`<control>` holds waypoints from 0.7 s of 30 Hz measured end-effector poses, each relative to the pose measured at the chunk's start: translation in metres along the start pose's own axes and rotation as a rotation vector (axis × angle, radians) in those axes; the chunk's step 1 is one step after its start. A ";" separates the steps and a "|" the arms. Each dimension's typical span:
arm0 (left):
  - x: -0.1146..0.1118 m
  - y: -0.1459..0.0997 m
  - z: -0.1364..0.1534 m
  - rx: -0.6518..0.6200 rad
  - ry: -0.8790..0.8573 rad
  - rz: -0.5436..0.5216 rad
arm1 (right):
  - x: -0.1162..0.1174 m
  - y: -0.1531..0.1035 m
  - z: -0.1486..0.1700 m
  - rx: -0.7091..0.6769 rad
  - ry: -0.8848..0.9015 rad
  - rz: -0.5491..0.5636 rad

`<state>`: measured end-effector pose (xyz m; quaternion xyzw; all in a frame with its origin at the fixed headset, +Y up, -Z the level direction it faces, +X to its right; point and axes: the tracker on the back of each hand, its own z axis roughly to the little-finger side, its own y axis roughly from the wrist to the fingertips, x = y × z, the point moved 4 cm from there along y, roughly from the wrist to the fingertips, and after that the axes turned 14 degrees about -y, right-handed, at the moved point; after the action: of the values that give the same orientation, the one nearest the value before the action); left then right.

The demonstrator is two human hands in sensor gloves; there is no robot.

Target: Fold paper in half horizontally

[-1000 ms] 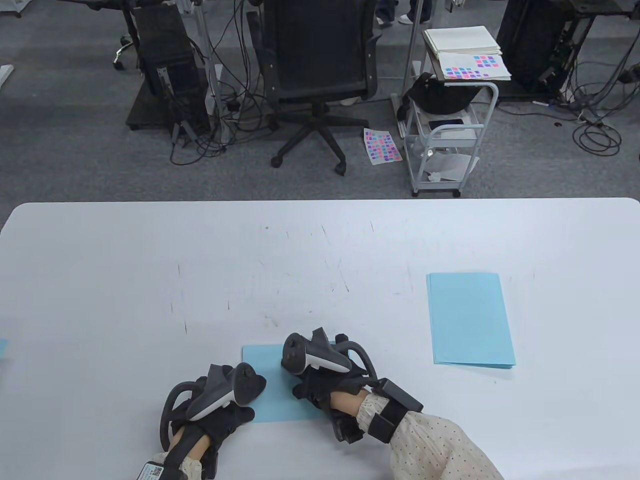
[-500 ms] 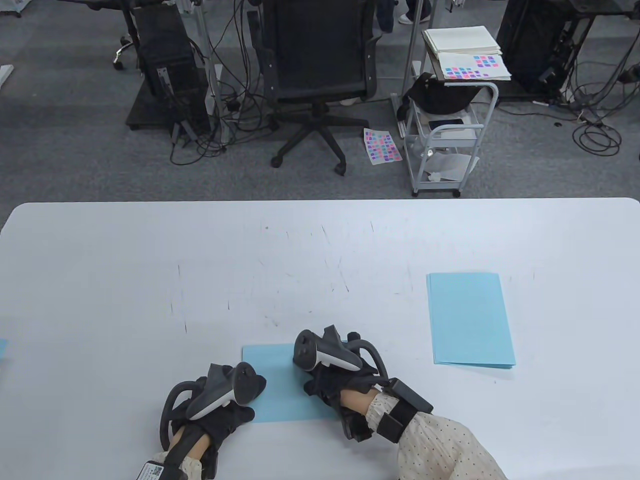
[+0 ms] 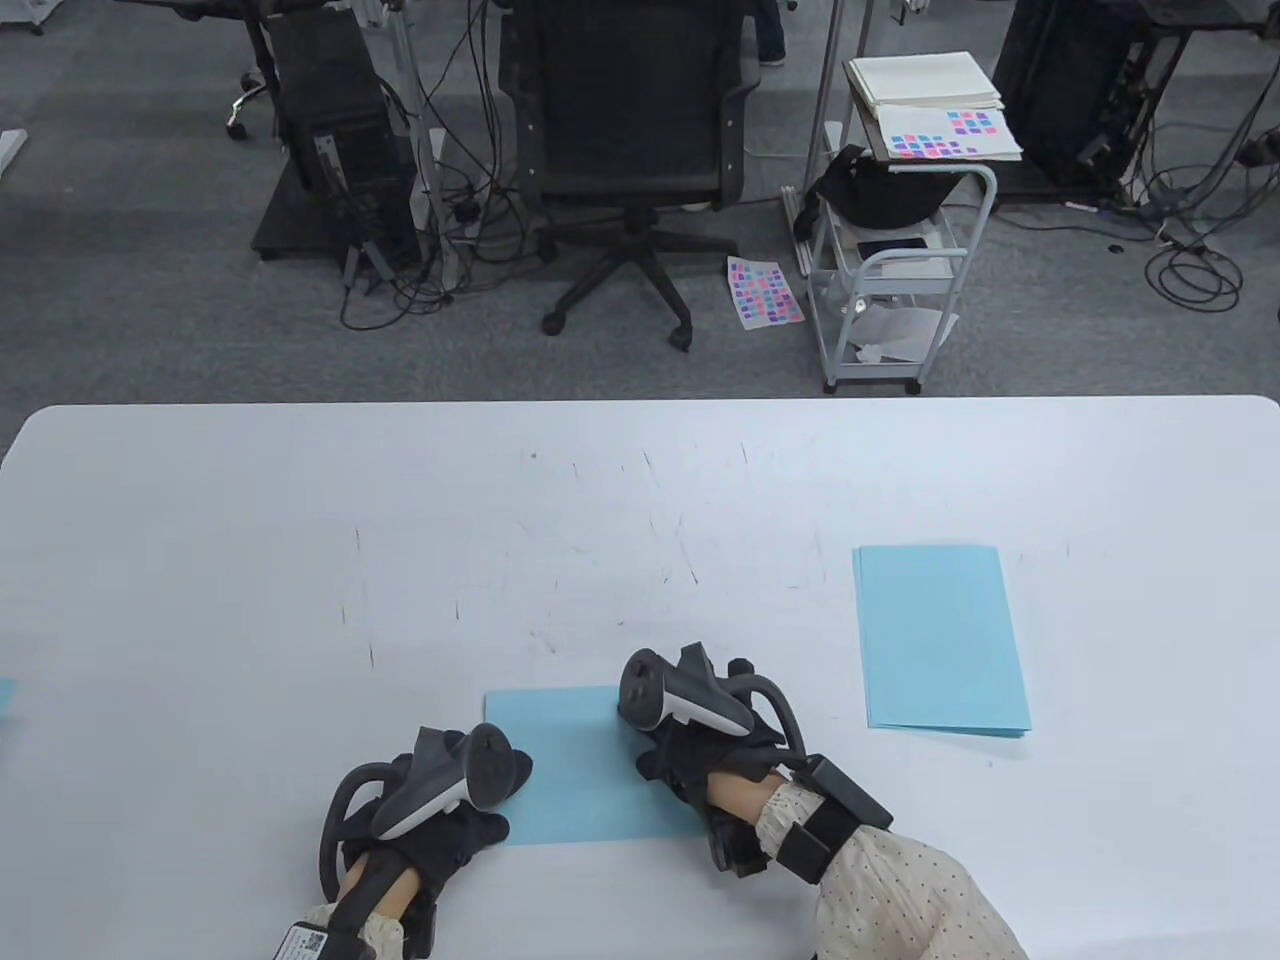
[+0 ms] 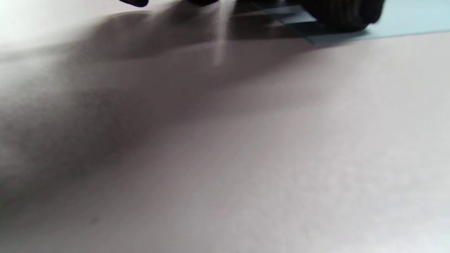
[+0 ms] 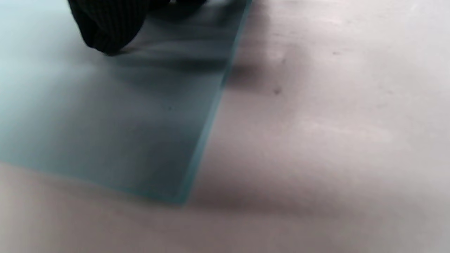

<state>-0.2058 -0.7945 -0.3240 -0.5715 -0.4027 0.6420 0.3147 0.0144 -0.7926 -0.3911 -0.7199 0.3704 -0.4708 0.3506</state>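
Note:
A light blue paper (image 3: 575,765) lies flat near the table's front edge, seemingly folded in half. My left hand (image 3: 478,822) rests on its near left corner; in the left wrist view a fingertip (image 4: 341,15) touches the paper (image 4: 404,21). My right hand (image 3: 668,752) presses down on the paper's right part. In the right wrist view a gloved fingertip (image 5: 105,31) presses on the paper (image 5: 105,123) close to its right edge. Neither hand grips anything.
A stack of light blue sheets (image 3: 940,640) lies on the white table (image 3: 640,500) to the right. A blue scrap (image 3: 5,695) shows at the table's left edge. A chair and a cart stand beyond the far edge.
My right hand has slid to the right across the paper, uncovering more of its middle. My left hand and the paper have stayed in place.

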 end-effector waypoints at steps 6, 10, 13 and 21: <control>0.001 0.001 0.001 0.001 -0.001 0.001 | 0.001 -0.001 0.007 0.014 0.012 -0.004; 0.001 0.001 0.001 0.001 -0.003 0.001 | 0.003 0.000 0.016 0.034 0.023 -0.008; 0.001 0.001 0.001 0.002 -0.001 0.002 | 0.004 0.000 0.020 0.039 0.037 -0.014; 0.001 0.001 0.001 0.003 -0.001 0.002 | 0.005 0.001 0.030 0.066 0.037 -0.022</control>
<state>-0.2068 -0.7943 -0.3253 -0.5711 -0.4015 0.6432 0.3145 0.0440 -0.7928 -0.3994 -0.7030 0.3534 -0.4999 0.3619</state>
